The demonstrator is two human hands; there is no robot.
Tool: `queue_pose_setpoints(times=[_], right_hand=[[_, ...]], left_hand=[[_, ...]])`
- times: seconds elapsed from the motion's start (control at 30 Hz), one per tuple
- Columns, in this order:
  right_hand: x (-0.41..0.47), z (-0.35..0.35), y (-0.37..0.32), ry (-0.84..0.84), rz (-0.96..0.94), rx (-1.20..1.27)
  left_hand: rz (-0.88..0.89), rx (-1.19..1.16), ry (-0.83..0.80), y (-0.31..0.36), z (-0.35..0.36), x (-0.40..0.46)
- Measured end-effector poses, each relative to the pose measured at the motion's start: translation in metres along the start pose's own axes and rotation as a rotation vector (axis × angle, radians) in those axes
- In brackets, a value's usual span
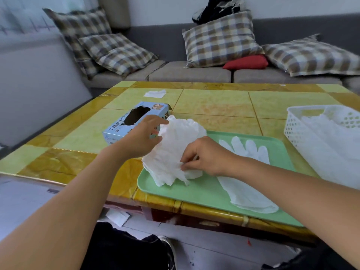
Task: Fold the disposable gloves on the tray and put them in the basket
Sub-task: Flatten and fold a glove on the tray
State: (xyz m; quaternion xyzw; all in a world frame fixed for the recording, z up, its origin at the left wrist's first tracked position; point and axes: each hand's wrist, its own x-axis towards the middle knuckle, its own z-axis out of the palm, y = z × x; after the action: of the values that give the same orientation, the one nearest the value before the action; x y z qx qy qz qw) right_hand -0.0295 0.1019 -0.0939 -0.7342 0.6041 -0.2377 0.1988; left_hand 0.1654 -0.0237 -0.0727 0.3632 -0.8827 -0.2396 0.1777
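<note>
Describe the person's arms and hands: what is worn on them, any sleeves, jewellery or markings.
Both arms are bare from the frame's edge to the wrist: no sleeves show. The left hand and right hand wear no gloves, and no rings, watch, bracelets or markings show on them. The fingernails that show look short and unpainted.
</note>
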Motion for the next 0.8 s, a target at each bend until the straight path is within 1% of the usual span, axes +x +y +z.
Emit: queue_pose_setpoints(times=[0.13, 0.2, 0.3, 0.4, 0.47, 0.53, 0.57, 0.67, 0.73, 0.8], right_hand=[[-0.010, -0.015, 0.013, -0.142, 0.056, 0.130], [-0.014, -0.020, 0.018, -0.185, 0.086, 0.200], [-0.017, -0.021, 0.023, -0.197, 0.126, 0.287], [-0.015, -0.017, 0.026, -0.172, 0.207, 0.405], [-0.012, -0.014, 0.028, -0.173, 0.252, 0.485], [-0.010, -0.017, 0.029, -0.210, 0.280, 0.567], [-0.011, -0.020, 0.028, -0.243, 0.296, 0.610], [-0.015, -0.035, 0.028, -0.311, 0.332, 0.763], [-0.021, -0.048, 0.029, -0.287, 0.346, 0.913], [-0.028, -0.063, 0.027, -0.208, 0.336, 1.111]], left_hand=[[0.012, 0.032, -0.079, 0.005, 0.001, -0.001], [0.026, 0.046, -0.108, 0.007, 0.001, -0.003], [0.036, -0.001, -0.101, 0.013, -0.001, -0.004], [-0.052, -0.107, -0.211, 0.019, -0.004, -0.006], [-0.067, -0.019, -0.278, 0.020, -0.001, -0.008], [-0.036, 0.153, -0.299, 0.019, 0.002, -0.009], [-0.027, 0.197, -0.300, 0.019, 0.003, -0.009], [-0.015, 0.209, -0.270, 0.022, 0.004, -0.008], [-0.012, 0.217, -0.264, 0.023, 0.005, -0.005], [-0.037, 0.246, -0.280, 0.020, 0.005, -0.003]])
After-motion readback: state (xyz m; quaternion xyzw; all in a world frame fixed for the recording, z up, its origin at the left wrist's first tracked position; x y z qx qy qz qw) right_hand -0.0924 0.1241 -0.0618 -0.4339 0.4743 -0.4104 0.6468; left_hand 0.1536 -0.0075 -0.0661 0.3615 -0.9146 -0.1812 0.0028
